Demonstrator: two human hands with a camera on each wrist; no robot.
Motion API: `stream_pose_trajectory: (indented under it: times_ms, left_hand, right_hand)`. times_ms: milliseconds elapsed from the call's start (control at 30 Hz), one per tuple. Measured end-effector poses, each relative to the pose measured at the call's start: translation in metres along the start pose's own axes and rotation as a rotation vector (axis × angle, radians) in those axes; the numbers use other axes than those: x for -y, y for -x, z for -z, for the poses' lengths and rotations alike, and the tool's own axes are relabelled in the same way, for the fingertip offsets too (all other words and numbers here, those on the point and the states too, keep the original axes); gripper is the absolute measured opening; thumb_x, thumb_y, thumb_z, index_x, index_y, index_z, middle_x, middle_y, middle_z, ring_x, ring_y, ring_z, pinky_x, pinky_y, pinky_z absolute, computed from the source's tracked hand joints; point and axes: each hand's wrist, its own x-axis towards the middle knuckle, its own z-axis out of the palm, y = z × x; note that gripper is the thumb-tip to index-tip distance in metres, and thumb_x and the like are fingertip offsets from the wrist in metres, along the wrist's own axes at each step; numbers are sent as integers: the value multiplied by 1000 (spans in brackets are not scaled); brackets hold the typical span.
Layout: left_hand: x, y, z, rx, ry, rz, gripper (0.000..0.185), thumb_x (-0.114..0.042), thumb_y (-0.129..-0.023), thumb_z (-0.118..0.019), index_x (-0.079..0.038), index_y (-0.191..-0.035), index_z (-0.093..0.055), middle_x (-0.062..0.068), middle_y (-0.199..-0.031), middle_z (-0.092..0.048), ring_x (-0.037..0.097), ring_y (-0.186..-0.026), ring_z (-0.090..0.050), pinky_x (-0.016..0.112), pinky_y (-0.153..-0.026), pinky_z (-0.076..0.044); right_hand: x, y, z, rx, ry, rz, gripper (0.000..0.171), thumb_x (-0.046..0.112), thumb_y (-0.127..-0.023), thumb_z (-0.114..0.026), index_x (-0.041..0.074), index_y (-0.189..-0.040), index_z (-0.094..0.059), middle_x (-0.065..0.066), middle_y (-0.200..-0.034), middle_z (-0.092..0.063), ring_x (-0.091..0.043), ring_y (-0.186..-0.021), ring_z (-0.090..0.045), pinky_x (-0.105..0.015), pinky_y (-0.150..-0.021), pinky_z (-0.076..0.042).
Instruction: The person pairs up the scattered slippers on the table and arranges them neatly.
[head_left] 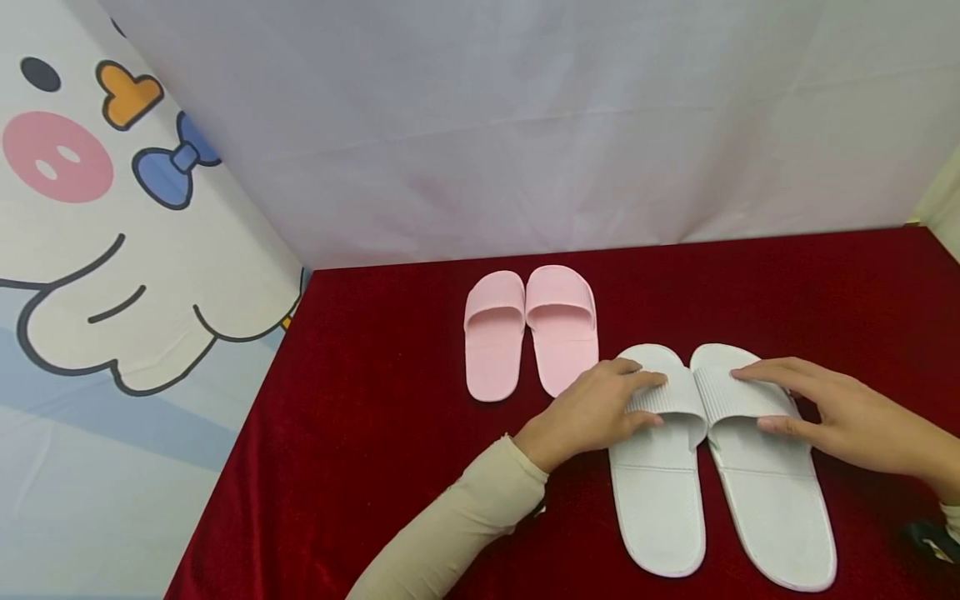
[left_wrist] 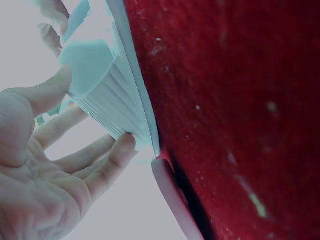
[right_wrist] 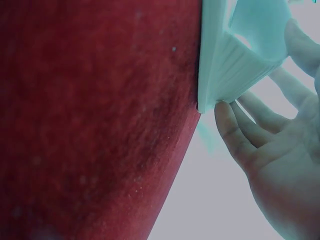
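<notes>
Your left hand [head_left: 592,412] rests with fingers spread over the ribbed strap of the left white slipper [head_left: 658,467], and your right hand [head_left: 832,412] lies the same way on the right white slipper [head_left: 768,467], apparently steadying the pair side by side on the red cloth [head_left: 375,433]. A pink pair [head_left: 531,332] sits just behind, toes toward the backdrop. No brand or writing is legible.

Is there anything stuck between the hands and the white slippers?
Nothing visible. The left hand rests directly on the ribbed strap of the left white slipper, and the right hand rests on the right white slipper. The pink slippers lie apart, farther back on the red velvet cloth.
</notes>
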Motion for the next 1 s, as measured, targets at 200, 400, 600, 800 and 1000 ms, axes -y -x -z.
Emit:
stream_pose_trajectory:
  times_ms: [200, 400, 600, 800, 1000]
  left_hand:
    - [1, -4, 2, -38, -20, -21, 49, -42, -91, -71, -23, -135, -64, 7, -132, -65, 16, -122, -62, 26, -101, -50]
    - [4, -10, 8, -44, -14, -14, 46, -42, -91, -71, -26, -134, -64, 9, -135, -64, 18, -127, -60, 30, -103, -50]
    - [10, -20, 14, -27, -11, 8, 46, -41, -91, -70, -27, -134, -64, 7, -137, -64, 16, -129, -58, 29, -105, -49]
    - [17, -33, 19, -24, 20, 30, 46, -40, -91, -71, -27, -134, -64, 5, -137, -64, 15, -131, -57, 28, -106, -47]
    - [26, -46, 26, 0, 51, 59, 46, -39, -91, -71, -27, -135, -63, -1, -137, -64, 13, -133, -54, 28, -109, -45]
  right_hand:
    - [1, -3, 2, -38, -4, -5, 66, 21, -77, -86, 33, -136, -59, 7, -130, -60, 22, -117, -35, 4, -92, -25]
    - [-1, -10, 4, -40, -8, 21, 65, 20, -79, -85, 30, -137, -58, 3, -132, -59, 21, -120, -34, 4, -92, -22]
    - [-7, -21, 5, -38, -1, 18, 64, 21, -78, -84, 28, -136, -59, 0, -133, -60, 18, -120, -36, 3, -92, -23]
    - [-10, -34, 8, -34, -3, -21, 62, 21, -81, -83, 29, -137, -58, -1, -134, -60, 12, -118, -40, -2, -89, -27]
    - [-16, -46, 13, -20, -4, -27, 59, 23, -85, -80, 29, -138, -57, -3, -135, -59, 5, -117, -44, -7, -87, -31]
